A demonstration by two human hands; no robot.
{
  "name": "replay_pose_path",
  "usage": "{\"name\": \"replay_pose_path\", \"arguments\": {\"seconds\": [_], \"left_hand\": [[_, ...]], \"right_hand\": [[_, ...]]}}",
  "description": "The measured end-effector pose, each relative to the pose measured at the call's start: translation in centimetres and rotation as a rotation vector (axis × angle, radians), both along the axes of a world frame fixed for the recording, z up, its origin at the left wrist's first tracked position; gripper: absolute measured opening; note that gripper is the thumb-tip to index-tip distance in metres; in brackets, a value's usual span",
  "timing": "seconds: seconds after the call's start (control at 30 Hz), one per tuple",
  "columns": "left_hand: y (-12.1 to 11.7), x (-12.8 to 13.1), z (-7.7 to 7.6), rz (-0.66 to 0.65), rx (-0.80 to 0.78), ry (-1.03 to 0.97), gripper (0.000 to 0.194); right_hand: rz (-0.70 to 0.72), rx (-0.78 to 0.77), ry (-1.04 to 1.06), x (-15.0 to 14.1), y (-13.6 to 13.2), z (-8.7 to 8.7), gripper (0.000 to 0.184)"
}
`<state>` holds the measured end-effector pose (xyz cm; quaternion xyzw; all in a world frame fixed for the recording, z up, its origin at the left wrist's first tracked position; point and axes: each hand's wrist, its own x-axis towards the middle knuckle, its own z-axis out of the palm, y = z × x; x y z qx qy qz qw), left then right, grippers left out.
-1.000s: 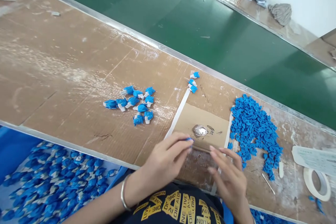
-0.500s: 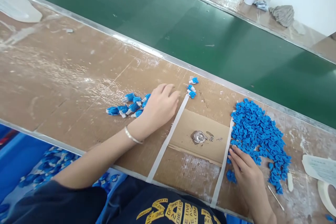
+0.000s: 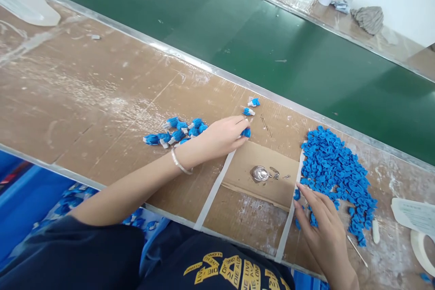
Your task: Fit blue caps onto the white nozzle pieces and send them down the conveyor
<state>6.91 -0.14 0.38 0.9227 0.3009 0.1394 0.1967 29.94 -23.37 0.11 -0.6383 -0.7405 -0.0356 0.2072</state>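
Observation:
My left hand (image 3: 222, 137) reaches across the brown bench and pinches a small blue-and-white piece (image 3: 246, 132) at its fingertips, just right of a cluster of blue-and-white pieces (image 3: 176, 133). Two more such pieces (image 3: 251, 106) lie beyond it near the white tape strip (image 3: 214, 190). My right hand (image 3: 321, 226) rests with fingers spread on the near edge of a big heap of small blue parts (image 3: 335, 176), touching a few of them. Between the hands lies a cardboard patch (image 3: 244, 167) with a shiny blob (image 3: 260, 173).
A green conveyor belt (image 3: 238, 31) runs along the far side behind a metal rail. A tape roll (image 3: 423, 247), a paper label (image 3: 413, 213) and a thin stick (image 3: 356, 250) lie at the right. A blue bin with blue-and-white pieces (image 3: 68, 204) sits below the bench's near edge.
My left hand went from the cardboard out to the cluster, then right to the tape strip, and took up one blue-and-white piece. My right hand moved to the blue heap's edge.

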Motion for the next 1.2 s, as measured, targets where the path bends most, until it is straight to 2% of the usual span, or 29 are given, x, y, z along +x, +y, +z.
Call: {"name": "replay_pose_path", "arguments": {"seconds": [0.1,0.2,0.27,0.37,0.47,0.57,0.67,0.8,0.9,1.0,1.13,1.2], "left_hand": [[-3.3,-2.0,0.7,0.123,-0.554,-0.344,0.02],[-6.7,-3.0,0.3,0.239,-1.047,-0.628,0.03],[-8.5,-3.2,-0.4,0.302,-1.264,-0.759,0.032],[-10.3,-3.0,-1.6,0.371,-1.43,-0.952,0.03],[-11.3,-2.6,-2.1,0.385,-1.5,-1.08,0.03],[-11.9,-2.2,-2.1,0.354,-1.548,-1.119,0.03],[-12.3,-1.9,-1.9,0.319,-1.568,-1.139,0.03],[-12.6,-1.6,-1.8,0.33,-1.555,-1.14,0.03],[-12.8,-1.4,-1.6,0.37,-1.509,-1.139,0.028],[-13.1,-1.2,-1.4,0.405,-1.458,-1.177,0.026],[-13.7,-1.2,-1.2,0.346,-1.369,-1.13,0.02],[-13.6,-1.3,-1.1,0.277,-1.23,-1.033,0.015]], "right_hand": [[0.128,-0.015,0.006,-2.3,2.8,0.9,0.045],[0.225,-0.009,-0.098,-3.7,5.3,0.9,0.044],[0.248,-0.01,-0.138,-4.1,6.2,0.6,0.044],[0.248,-0.04,-0.032,-4.5,6.2,0.5,0.05],[0.204,-0.085,0.269,-5.5,5.0,0.8,0.056],[0.135,-0.124,0.587,-6.9,3.7,0.6,0.057],[0.106,-0.125,0.749,-8.0,3.0,0.0,0.056],[0.112,-0.072,0.712,-8.4,3.3,-0.2,0.05],[0.172,0.042,0.598,-8.6,3.7,0.1,0.044],[0.193,0.135,0.454,-9.1,3.2,0.2,0.047],[0.189,0.097,0.324,-9.5,1.7,0.0,0.052],[0.201,0.044,0.321,-8.9,1.2,0.0,0.049]]}}
